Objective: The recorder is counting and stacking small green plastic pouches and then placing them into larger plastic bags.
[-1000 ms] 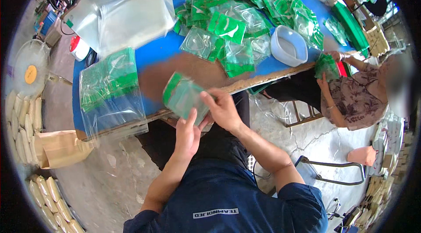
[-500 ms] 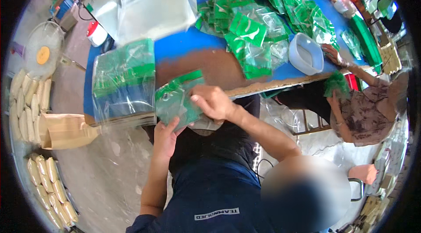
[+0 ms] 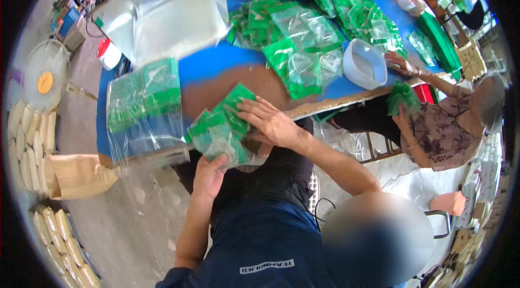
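Green bags (image 3: 218, 123) have fanned apart, seemingly separating. My left grip (image 3: 209, 176) pinches their near edge; my right grip (image 3: 274, 124) holds the upper ones.

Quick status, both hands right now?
Left hand: closed on green-and-clear packets, thumb on top.
Right hand: fingers laid over a green packet at the right of the bunch; whether its grip is closed can't be told.

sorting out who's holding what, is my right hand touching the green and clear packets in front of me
Touching. The head view shows the right hand with its fingers across the packets, over a green part.
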The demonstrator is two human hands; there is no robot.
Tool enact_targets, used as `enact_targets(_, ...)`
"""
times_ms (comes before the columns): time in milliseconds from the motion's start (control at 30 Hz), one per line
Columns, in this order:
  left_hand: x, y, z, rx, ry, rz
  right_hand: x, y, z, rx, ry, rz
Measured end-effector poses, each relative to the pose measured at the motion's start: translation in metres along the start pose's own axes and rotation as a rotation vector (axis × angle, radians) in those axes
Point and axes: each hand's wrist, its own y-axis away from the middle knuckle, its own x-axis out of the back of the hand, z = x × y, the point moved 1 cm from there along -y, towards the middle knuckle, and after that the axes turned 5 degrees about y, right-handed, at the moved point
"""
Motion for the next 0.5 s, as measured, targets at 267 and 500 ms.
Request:
enact_targets(267, -0.028, -0.001, 0.004, 0.001, -0.005, 0.035, -0.015, -0.02, -0.037, -0.507, -0.938, 0.282)
enact_targets(500, -0.039, 0.01, 0.014, -0.168, -0.249, 0.029, -0.006, -0.056, 0.065, -0.676, 0.596, 0.07)
